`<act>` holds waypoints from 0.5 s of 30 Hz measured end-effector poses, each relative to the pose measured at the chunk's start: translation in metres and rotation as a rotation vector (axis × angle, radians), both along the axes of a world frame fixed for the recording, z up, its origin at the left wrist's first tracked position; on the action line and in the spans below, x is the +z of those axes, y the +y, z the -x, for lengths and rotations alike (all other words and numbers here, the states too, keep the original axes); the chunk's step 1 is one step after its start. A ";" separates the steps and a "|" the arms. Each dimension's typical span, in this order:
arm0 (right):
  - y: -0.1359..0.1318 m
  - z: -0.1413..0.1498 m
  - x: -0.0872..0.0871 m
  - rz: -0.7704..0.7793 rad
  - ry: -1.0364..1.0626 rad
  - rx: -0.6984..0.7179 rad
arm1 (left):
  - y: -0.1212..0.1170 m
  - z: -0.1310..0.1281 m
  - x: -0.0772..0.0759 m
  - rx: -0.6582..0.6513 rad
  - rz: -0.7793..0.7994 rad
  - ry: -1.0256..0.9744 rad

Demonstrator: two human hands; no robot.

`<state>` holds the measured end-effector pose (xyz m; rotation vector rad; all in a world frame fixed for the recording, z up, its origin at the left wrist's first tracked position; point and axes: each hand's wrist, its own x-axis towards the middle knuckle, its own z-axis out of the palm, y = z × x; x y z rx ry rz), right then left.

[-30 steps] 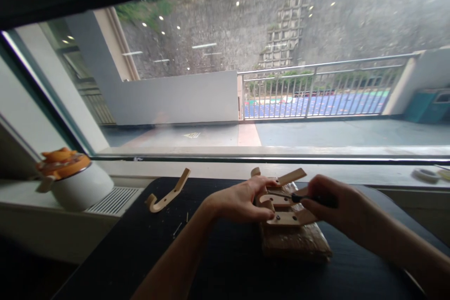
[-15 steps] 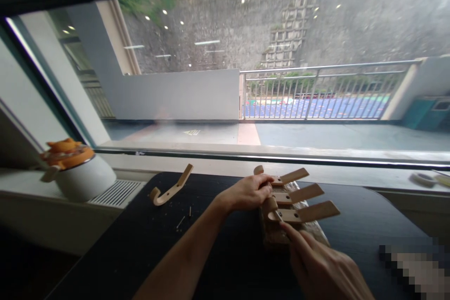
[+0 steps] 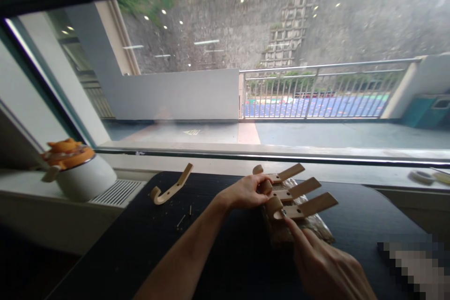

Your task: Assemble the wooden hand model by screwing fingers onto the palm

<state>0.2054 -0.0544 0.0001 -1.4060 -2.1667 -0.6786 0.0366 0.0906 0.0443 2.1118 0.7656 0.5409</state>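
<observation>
Three pale wooden hooks [image 3: 298,199] lie side by side on a brown wooden board [image 3: 284,232] on the black table [image 3: 140,243]. My left hand [image 3: 246,191] has its fingers curled over the hooks' left ends, gripping them. My right hand [image 3: 316,262] reaches up from below, closed round a thin dark tool whose tip [image 3: 283,214] rests on the nearest hook's screw. The tool's handle is hidden in the hand.
A loose wooden hook [image 3: 171,190] lies at the table's far left, with small screws [image 3: 185,217] nearby. A white pot with an orange lid [image 3: 79,171] stands on the sill at left. A tape roll [image 3: 420,177] sits far right on the sill. A window runs behind.
My right hand left the right side of the hooks and now comes in from below, tool tip on the nearest hook. The left hand's fingers curled tighter.
</observation>
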 end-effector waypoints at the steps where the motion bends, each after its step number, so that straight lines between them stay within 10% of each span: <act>1: 0.000 -0.001 0.001 0.004 -0.007 -0.028 | -0.001 0.000 0.001 0.006 -0.011 0.005; 15: -0.005 -0.009 0.001 0.099 0.051 -0.040 | -0.009 -0.003 0.009 -0.011 -0.077 0.045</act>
